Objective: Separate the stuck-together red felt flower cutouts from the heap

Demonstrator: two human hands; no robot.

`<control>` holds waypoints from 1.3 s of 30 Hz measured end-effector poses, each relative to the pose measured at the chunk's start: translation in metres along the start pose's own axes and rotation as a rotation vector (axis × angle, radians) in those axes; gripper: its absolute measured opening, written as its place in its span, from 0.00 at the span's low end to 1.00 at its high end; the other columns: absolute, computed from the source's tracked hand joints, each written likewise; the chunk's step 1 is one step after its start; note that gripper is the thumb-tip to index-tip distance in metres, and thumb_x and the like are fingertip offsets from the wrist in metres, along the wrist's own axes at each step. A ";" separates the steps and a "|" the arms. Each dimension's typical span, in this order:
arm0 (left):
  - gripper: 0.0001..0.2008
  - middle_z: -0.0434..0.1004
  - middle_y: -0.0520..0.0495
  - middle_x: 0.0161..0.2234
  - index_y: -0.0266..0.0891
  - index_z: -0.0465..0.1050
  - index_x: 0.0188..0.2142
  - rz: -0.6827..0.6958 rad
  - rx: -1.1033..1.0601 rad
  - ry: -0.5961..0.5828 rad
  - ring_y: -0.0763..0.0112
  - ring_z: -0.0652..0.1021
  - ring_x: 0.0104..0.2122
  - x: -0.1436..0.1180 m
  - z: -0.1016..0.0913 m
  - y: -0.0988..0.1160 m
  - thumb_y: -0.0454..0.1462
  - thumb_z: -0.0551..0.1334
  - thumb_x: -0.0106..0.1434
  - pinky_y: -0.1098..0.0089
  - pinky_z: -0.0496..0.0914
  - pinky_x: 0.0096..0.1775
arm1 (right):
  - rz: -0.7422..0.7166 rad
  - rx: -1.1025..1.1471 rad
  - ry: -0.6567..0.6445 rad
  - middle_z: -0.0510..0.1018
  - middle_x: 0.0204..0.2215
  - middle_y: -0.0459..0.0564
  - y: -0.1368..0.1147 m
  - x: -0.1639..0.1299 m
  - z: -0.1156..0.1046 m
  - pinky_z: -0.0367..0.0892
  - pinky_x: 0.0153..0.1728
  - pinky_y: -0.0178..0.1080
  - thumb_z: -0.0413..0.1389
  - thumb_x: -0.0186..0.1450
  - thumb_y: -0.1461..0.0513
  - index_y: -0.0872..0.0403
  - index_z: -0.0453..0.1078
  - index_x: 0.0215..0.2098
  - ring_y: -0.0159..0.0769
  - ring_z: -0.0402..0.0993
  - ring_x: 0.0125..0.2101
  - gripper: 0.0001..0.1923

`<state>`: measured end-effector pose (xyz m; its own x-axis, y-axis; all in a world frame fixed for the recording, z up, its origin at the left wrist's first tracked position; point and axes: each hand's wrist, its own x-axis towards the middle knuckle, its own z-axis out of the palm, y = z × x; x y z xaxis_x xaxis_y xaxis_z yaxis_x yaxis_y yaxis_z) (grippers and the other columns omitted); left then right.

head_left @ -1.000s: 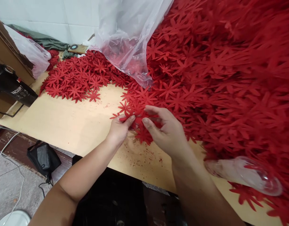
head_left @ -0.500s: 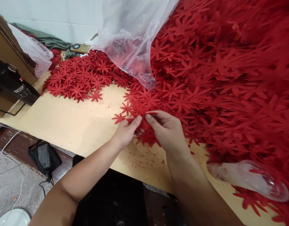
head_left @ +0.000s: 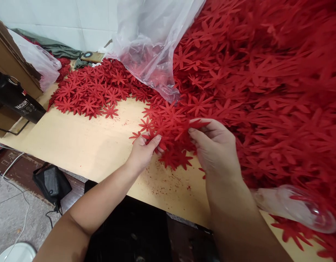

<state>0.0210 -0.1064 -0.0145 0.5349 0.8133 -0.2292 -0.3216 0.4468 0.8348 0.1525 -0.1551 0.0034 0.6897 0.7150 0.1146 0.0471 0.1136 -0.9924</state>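
Note:
My left hand [head_left: 143,151] is closed in a pinch on a red flower cut-out [head_left: 163,141] with pointed petals, low over the table edge of the heap. To its right, my right hand [head_left: 218,145] pinches another red flower cut-out [head_left: 198,124] between thumb and fingers; its petals stick out past the fingertips. The two hands are apart. Below and between them, loose red flower cut-outs [head_left: 175,159] lie on the wooden table [head_left: 75,142]. A large heap of the same flower cut-outs [head_left: 280,120] rises beside my right hand.
A smaller heap of red flowers [head_left: 88,89] lies at the back left. A clear plastic bag [head_left: 154,47] hangs over the heaps. At the left stand a black vacuum bottle [head_left: 19,98] and a cardboard box [head_left: 12,47]. A clear plastic cup [head_left: 301,207] lies near my right forearm.
My right hand has moved right and slightly up, away from my left hand, with a red flower in its fingers. My left hand has shifted slightly left.

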 end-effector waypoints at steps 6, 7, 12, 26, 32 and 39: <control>0.13 0.68 0.55 0.18 0.38 0.71 0.23 0.024 -0.101 -0.003 0.77 0.70 0.24 -0.004 0.004 0.007 0.44 0.70 0.49 0.71 0.65 0.31 | 0.031 -0.074 -0.180 0.70 0.21 0.42 0.006 -0.009 0.009 0.65 0.24 0.34 0.63 0.51 0.57 0.50 0.68 0.24 0.29 0.65 0.22 0.09; 0.14 0.70 0.54 0.20 0.38 0.71 0.24 0.032 -0.115 -0.013 0.76 0.72 0.25 -0.004 0.005 0.007 0.43 0.72 0.46 0.71 0.66 0.32 | 0.026 -0.093 -0.201 0.69 0.20 0.42 0.007 -0.009 0.010 0.64 0.23 0.34 0.64 0.51 0.56 0.50 0.67 0.24 0.28 0.63 0.21 0.10; 0.13 0.75 0.53 0.25 0.38 0.74 0.26 0.017 -0.098 0.029 0.76 0.73 0.29 -0.005 0.006 0.007 0.38 0.73 0.42 0.72 0.66 0.35 | -0.005 -0.183 -0.261 0.67 0.19 0.42 0.001 -0.014 0.014 0.61 0.20 0.33 0.64 0.52 0.51 0.51 0.66 0.22 0.27 0.61 0.20 0.15; 0.14 0.59 0.57 0.17 0.38 0.68 0.23 -0.022 -0.083 0.107 0.81 0.59 0.18 0.004 -0.006 0.000 0.44 0.66 0.55 0.71 0.52 0.25 | -0.165 -0.327 0.127 0.71 0.35 0.50 0.009 0.008 -0.014 0.69 0.39 0.46 0.63 0.52 0.54 0.50 0.70 0.36 0.37 0.69 0.33 0.16; 0.06 0.70 0.53 0.20 0.37 0.73 0.28 -0.080 -0.121 0.094 0.79 0.68 0.20 0.004 -0.002 0.001 0.38 0.64 0.57 0.73 0.60 0.26 | -0.378 -0.570 -0.103 0.73 0.44 0.56 0.008 -0.010 -0.003 0.64 0.51 0.55 0.58 0.59 0.53 0.52 0.69 0.47 0.46 0.69 0.48 0.19; 0.12 0.63 0.57 0.13 0.37 0.67 0.17 0.028 0.033 0.030 0.82 0.62 0.15 0.006 0.000 -0.002 0.34 0.62 0.56 0.75 0.60 0.23 | 0.019 -0.214 -0.408 0.78 0.36 0.51 0.009 -0.024 0.020 0.74 0.36 0.42 0.62 0.55 0.51 0.52 0.68 0.43 0.36 0.76 0.34 0.22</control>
<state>0.0245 -0.1027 -0.0177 0.5025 0.8362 -0.2197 -0.3099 0.4115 0.8571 0.1221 -0.1574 -0.0068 0.3530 0.9336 0.0618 0.2148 -0.0166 -0.9765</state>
